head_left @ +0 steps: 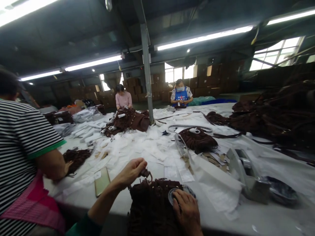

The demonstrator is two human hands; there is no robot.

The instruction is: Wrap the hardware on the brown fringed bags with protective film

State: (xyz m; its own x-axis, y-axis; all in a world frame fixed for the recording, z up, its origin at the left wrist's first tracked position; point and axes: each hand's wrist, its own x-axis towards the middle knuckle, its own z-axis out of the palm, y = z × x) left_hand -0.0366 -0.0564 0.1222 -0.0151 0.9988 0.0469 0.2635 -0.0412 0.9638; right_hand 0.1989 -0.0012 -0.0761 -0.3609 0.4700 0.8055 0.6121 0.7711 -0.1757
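In front of me at the table's near edge is a dark brown fringed bag [154, 205] with small metal studs along its top. My left hand [133, 170] is closed in a pinch on the bag's strap [145, 172], raised above the bag's upper left corner. At the bag's right side my right hand [188, 208] curls its fingers over a round, pale-rimmed object [170, 196]. The hand covers most of this object, so its kind is hidden. The lower part of the bag is dark and runs out of view.
A phone [102, 182] lies left of my forearm. To the right stand a grey tape dispenser [248, 175] and a dark bowl [282, 190]. Another brown bag [198, 138] and white paper sheets [137, 144] cover the table [221, 223]. A co-worker [27, 137] works close on the left.
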